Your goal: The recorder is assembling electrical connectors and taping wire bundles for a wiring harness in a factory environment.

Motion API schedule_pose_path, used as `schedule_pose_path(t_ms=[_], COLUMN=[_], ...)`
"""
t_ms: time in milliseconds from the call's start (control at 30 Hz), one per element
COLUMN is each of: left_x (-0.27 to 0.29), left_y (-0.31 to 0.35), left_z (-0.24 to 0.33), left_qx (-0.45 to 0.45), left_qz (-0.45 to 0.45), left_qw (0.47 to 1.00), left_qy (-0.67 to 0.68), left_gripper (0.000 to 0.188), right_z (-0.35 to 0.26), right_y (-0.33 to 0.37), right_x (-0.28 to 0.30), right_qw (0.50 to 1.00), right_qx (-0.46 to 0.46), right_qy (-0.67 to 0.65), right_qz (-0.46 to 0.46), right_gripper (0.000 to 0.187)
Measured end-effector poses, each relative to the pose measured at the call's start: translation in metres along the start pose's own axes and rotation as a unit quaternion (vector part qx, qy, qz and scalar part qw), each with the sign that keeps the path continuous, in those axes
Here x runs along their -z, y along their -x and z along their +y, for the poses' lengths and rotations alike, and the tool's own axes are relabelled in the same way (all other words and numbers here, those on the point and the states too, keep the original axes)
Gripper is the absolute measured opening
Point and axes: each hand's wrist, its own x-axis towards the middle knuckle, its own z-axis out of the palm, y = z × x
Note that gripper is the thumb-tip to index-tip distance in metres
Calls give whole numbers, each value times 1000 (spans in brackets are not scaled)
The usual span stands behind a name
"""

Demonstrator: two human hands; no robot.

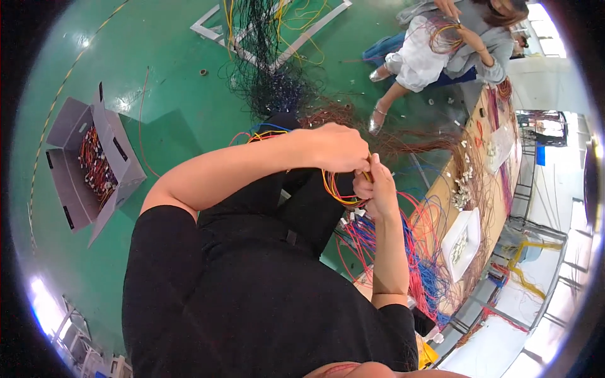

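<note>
My left hand [337, 148] is closed, its fingertips pinching at the top of a small bundle of coloured wires [333, 189]. Right beside it, my right hand [376, 188] grips the same bundle with the thumb up and the fingers curled. Red, yellow and dark strands loop down below the hands, above my lap. More wire ends, red, yellow and blue, stick out behind my left forearm. The exact spot where the fingertips meet is partly covered by the fingers. White connectors [359, 214] show just under my right hand.
Red and blue wires [419, 264] heap on the wooden table [498, 208] at right, near a white tray [463, 246] of connectors. A cardboard box [120, 157] of wire bundles stands at left. Black wires [258, 38] hang over a white frame [309, 34]. A co-worker [435, 50] sits ahead.
</note>
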Motion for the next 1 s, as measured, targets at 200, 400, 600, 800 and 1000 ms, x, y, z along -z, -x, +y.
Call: schedule_pose_path(t_ms=[200, 400, 600, 800, 1000], left_x=[-15, -13, -8, -69, -149], left_y=[9, -9, 2, 26, 49], left_z=[-40, -39, -119, -157, -126], left_qx=[-17, -150, -22, -12, 38], left_qz=[98, 72, 41, 170, 253], left_qw=[988, 973, 940, 913, 942], left_qy=[114, 162, 338, 370, 218], left_gripper=[38, 40, 41, 28, 22], right_z=[-17, -20, -29, -37, -64], right_y=[4, 7, 24, 39, 34], right_x=[3, -6, -6, 8, 14], right_qw=[1000, 998, 994, 967, 892], right_qx=[-2, -30, -32, -10, 149], right_qy=[22, 41, -91, -247, -422], right_qz=[7, -25, -53, -61, -63], right_gripper=[37, 36, 31, 28, 24])
